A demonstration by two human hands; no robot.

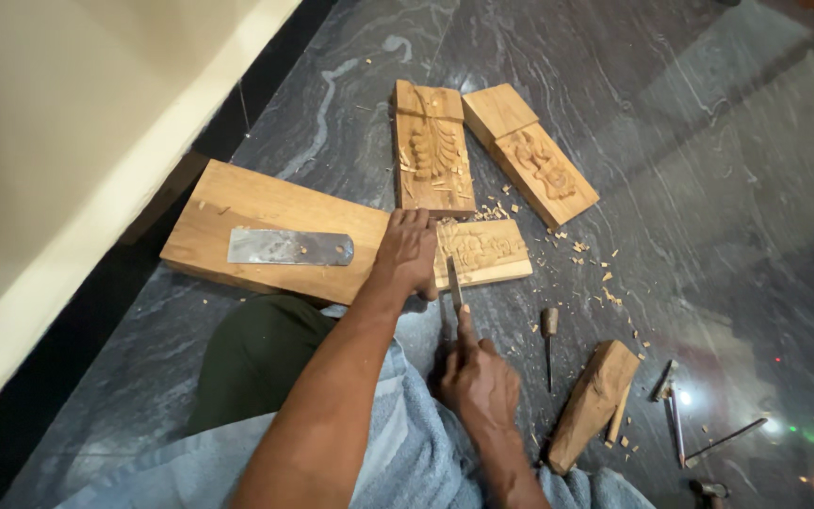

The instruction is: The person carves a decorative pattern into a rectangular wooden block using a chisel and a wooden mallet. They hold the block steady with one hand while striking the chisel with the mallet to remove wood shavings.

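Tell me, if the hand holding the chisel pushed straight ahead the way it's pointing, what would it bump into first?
The right hand points its chisel up the picture, toward the small carved wooden panel that the left hand presses down. The blade tip already seems to be at that panel's near edge, so it would probably bite into it first.

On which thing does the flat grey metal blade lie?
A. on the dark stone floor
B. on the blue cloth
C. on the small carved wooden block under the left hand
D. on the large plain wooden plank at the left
D: the flat grey metal blade rests on top of the large plain wooden plank, left of the left hand.
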